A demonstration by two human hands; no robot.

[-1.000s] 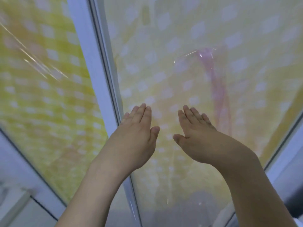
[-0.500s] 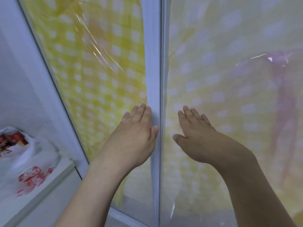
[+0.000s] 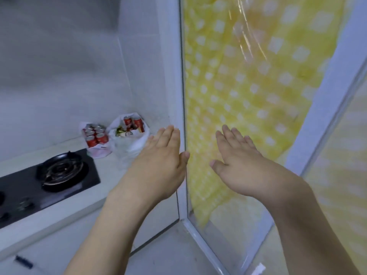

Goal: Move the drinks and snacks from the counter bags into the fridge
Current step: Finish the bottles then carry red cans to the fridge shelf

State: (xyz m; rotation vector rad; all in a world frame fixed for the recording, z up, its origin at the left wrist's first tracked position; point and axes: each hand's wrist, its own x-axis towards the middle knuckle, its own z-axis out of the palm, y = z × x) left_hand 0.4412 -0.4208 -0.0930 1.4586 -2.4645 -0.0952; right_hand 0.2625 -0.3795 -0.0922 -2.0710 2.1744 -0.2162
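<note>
At the far corner of the pale counter [image 3: 103, 173], against the tiled wall: two white plastic bags side by side, touching. Left bag [image 3: 97, 150] holds a block of red drink cans [image 3: 95, 134]; right bag [image 3: 131, 143] holds upright red cans plus mixed snack packets, details blurred. Nearer on the counter, a black gas hob [image 3: 45, 185] with one burner ring showing. Left hand [image 3: 158, 165]: raised, palm down, fingers straight, holding nothing. Right hand [image 3: 240, 165]: likewise flat, fingers extended, empty, before a glass door [image 3: 238, 235] backed by yellow checked cloth [image 3: 238, 86]. Both hands well apart from the bags.
</note>
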